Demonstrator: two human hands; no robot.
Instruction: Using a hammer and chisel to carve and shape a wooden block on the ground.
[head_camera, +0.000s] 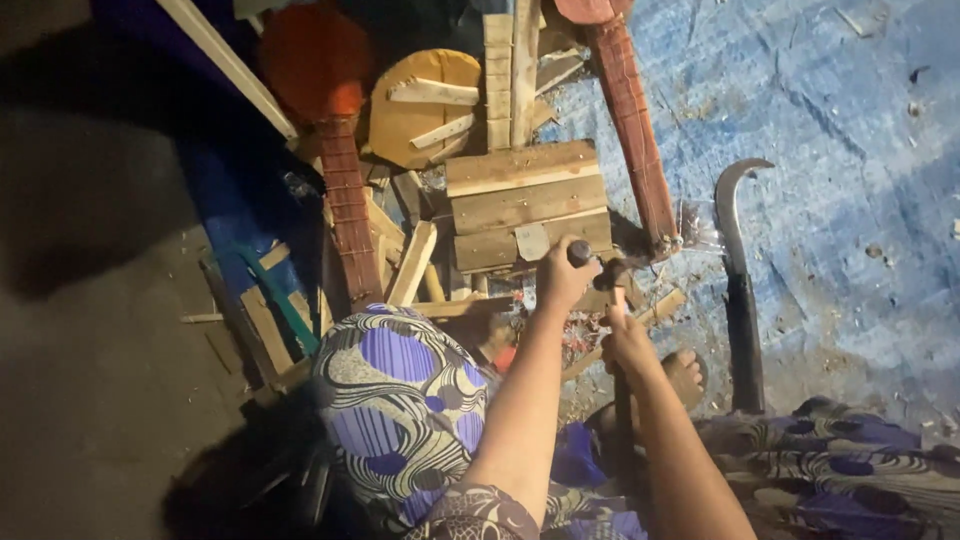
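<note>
Nearest me: patterned purple skirt (400, 400) over the knees, both forearms reaching out from it. Left hand (562, 280) is clenched round a dark knob-like handle (579, 252), fingers fully wrapped, no gap showing. Right hand (628, 340) is closed on a thin stick (620, 300) held upright; a dark shaft (622, 400) runs down below the fist, probably the same tool, but it's too dim to call. Both sit just in front of the plank block (528, 205), three boards stacked flat, near its lower right corner. A bare foot (684, 372) rests right beside the right hand, touching the slat (640, 320) lying on the ground.

Risk as I read it: the two fists work very close together, almost touching, so a slip of the left tool could land on the right knuckles. The foot is close enough to catch a glancing blow too. Light is poor, so aim suffers. Loose scrap wood (410, 262) all around could shift underfoot. The sickle knife (738, 280) lies on the blue tarp (850, 150) just right of the foot, blade hooked away, handle near the knee; a sideways shuffle could meet it. Two red ribbed boards (350, 210) lean among the scrap, apart from the hands
</note>
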